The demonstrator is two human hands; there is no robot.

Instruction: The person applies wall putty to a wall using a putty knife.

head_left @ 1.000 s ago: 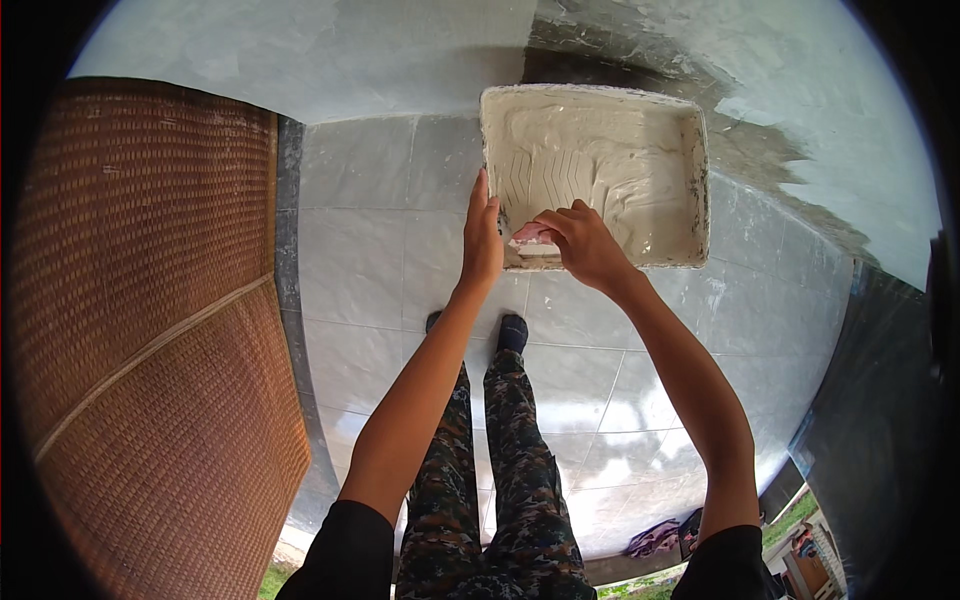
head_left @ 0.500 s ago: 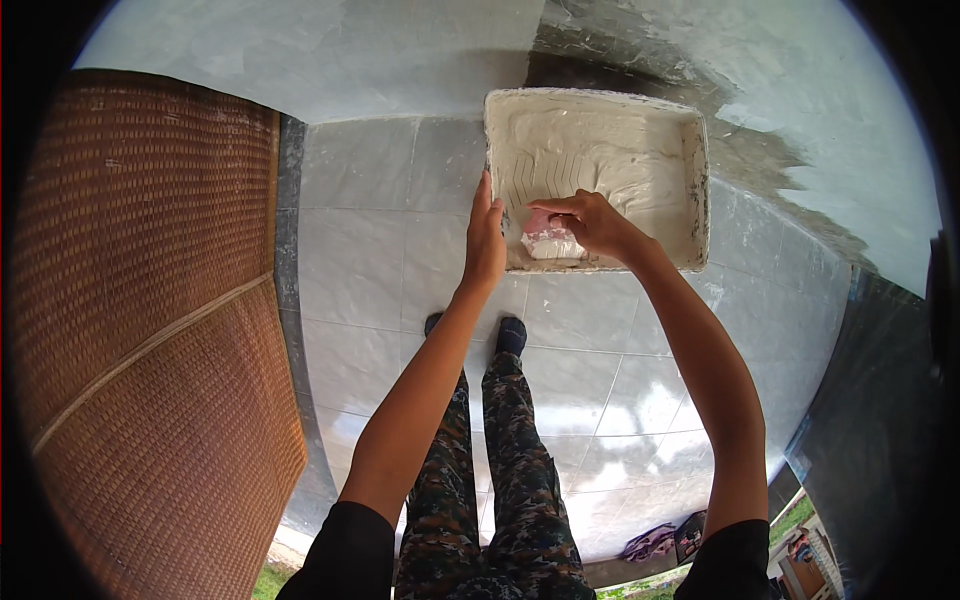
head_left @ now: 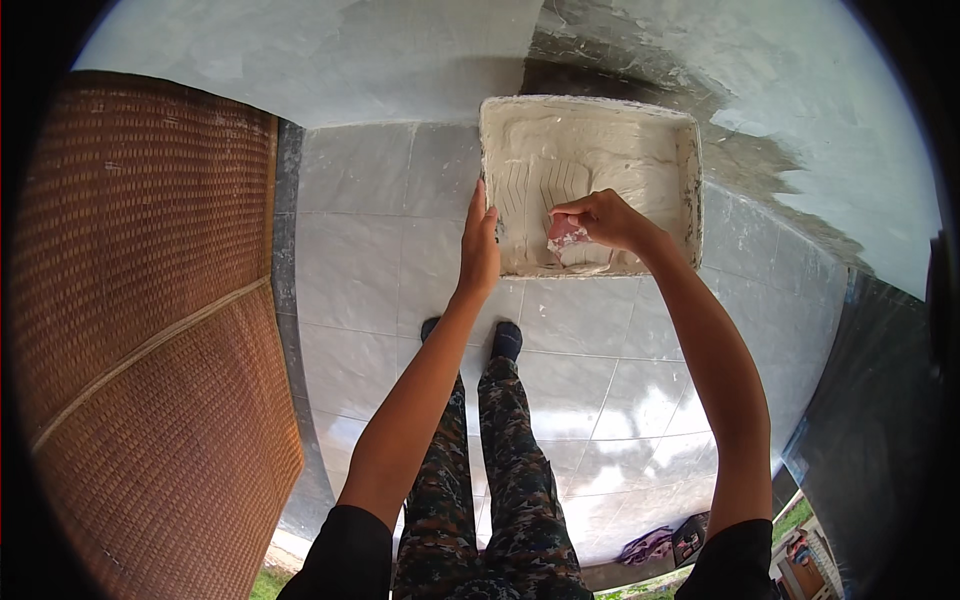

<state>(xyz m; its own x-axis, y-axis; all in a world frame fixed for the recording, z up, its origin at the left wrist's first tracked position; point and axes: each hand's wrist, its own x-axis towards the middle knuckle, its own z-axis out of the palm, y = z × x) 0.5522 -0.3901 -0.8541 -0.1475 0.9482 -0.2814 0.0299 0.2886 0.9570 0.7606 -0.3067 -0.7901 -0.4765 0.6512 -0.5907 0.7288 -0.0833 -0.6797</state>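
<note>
A rectangular tray (head_left: 692, 190) with a crusted rim holds wet off-white putty (head_left: 570, 135), marked by wavy lines on its left half. My left hand (head_left: 480, 250) grips the tray's left side, fingers along the outer wall; part of that grip is hidden. In my right hand (head_left: 610, 220) is a pink putty scraper (head_left: 566, 232), pinched near its upper edge. Putty smears the scraper's lower part, which rests in the mix near the tray's near edge.
Ahead rises a grey wall (head_left: 400, 70), with a rough dark patch (head_left: 640, 60) behind the tray. Woven brown panels (head_left: 160, 270) stand on the left. Grey floor tiles (head_left: 350, 260) lie below, and a purple cloth (head_left: 648, 545) is at the lower right.
The scraper has moved right through the putty with my right hand and tilted. Ridged lines in the putty have extended. The tray sits slightly farther left and lower in view.
</note>
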